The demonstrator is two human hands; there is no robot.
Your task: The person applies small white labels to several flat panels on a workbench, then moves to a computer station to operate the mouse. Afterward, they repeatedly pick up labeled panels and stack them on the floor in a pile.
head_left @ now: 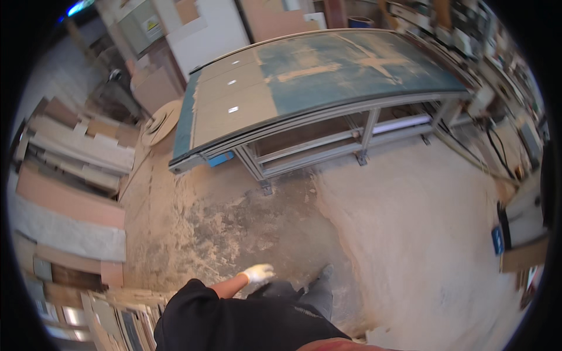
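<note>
The fingers (268, 270) of the left hand (257, 273), in a white work glove, hang loosely curled and released, grasping nothing. The hand sits low at the person's side, at the end of a bare forearm coming out of a black sleeve (199, 316). The right hand is out of view, so its state cannot be told.

Nearest the fingers, just to their right, are the person's dark trouser leg and 1 dark shoe (325, 272), planted on the floor (410, 234). Judging by this stance, the step in hand is plain walking across the workshop, with no object taken up. Any grasp would first call for closing the gap, since everything graspable lies well apart from the fingers.

Far ahead of the fingers stands a long surface (328, 76) on a grey metal frame (363, 137). Its top is flat and worn: scuffed blue on the right part, bare brown board on the left part, with 3 small pale patches in a row. The floor below the fingers is rough concrete, grey and mottled where swept, with a thick pale layer of fine sawdust spreading to the right. To the left of the fingers, stacked boards (76, 152) in tan, pink-brown and grey lie flat in heaps, square-edged and dusty, and a round coil of thin edging strip (164, 120) rests beyond them.
</note>
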